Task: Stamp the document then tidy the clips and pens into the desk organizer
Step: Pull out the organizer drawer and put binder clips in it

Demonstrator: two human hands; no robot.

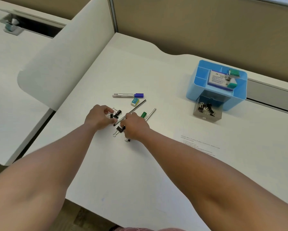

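Step in hand: gathering binder clips. The left hand [99, 118] pinches at the clip cluster [116, 114]; the right hand [135, 127] curls over another binder clip [119, 129], firm hold unconfirmed. Next, carry them to the open drawer [206, 112] of the blue desk organizer [198, 90].

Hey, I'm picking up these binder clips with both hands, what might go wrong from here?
1. The loose binder clips lie tangled against the long black pen; grabbing them may roll it away.
2. The right hand covers the green-capped marker, which could get knocked.
3. The small clip drawer sits pulled out of the blue organizer, far from both hands; clips may drop on the way.
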